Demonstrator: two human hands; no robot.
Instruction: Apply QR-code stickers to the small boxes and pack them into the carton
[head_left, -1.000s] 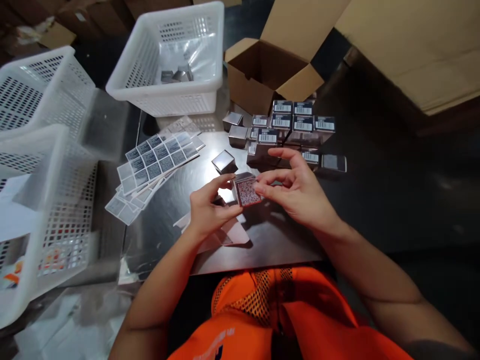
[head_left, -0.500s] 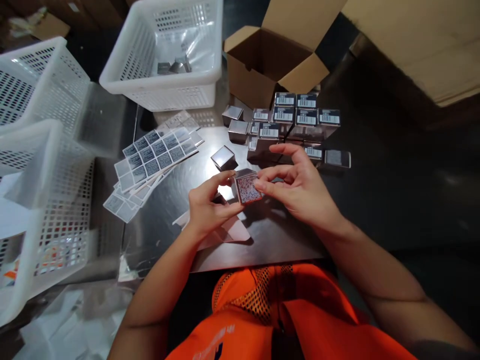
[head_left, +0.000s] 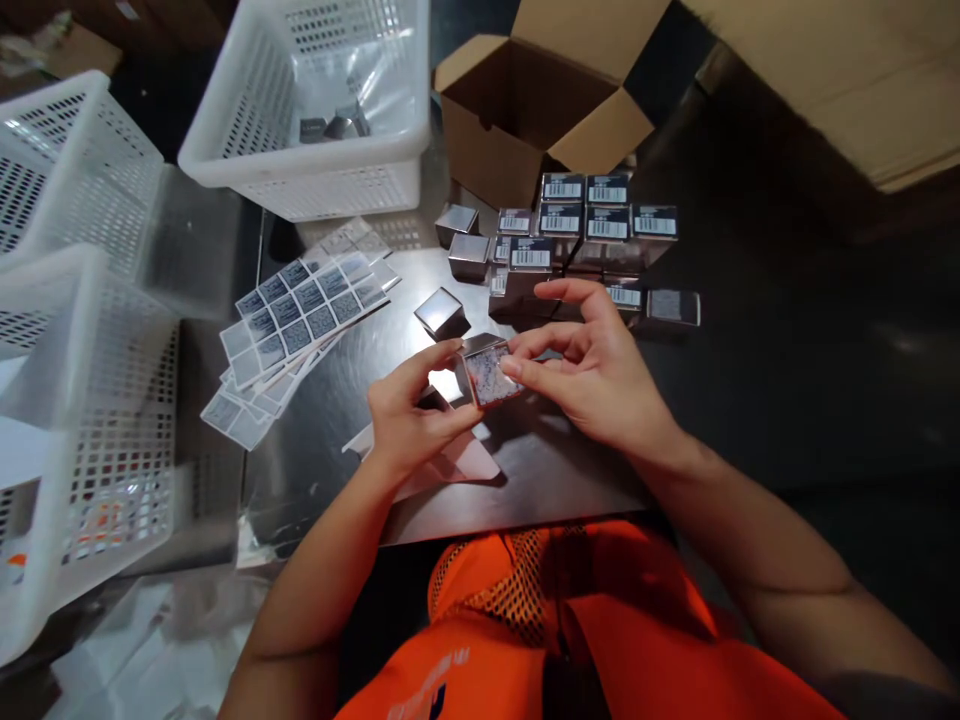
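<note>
A small shiny silver box (head_left: pixel 480 348) is tilted between the thumb and fingers of my left hand (head_left: pixel 412 405), its end facing me. A square mottled label (head_left: pixel 495 377) covers that end. The thumb and index finger of my right hand (head_left: pixel 592 370) pinch at the label's right edge, the other fingers raised. Under my left hand lies a pale pink sheet (head_left: pixel 465 462). Just beyond it stands a loose silver box (head_left: pixel 442 313). To the left, sheets of square labels (head_left: pixel 304 315) lie fanned in a pile.
Several silver boxes with barcode labels (head_left: pixel 561 220) stand grouped behind my right hand. An open cardboard carton (head_left: pixel 491 150) is behind them. White plastic baskets (head_left: pixel 322 185) stand at the back and left on the metal table (head_left: pixel 517 505); one holds a few silver boxes.
The label face of the held box looks paler and turned slightly. Both hands keep almost the same place, and the whole scene has shifted a little left and upward in view.
</note>
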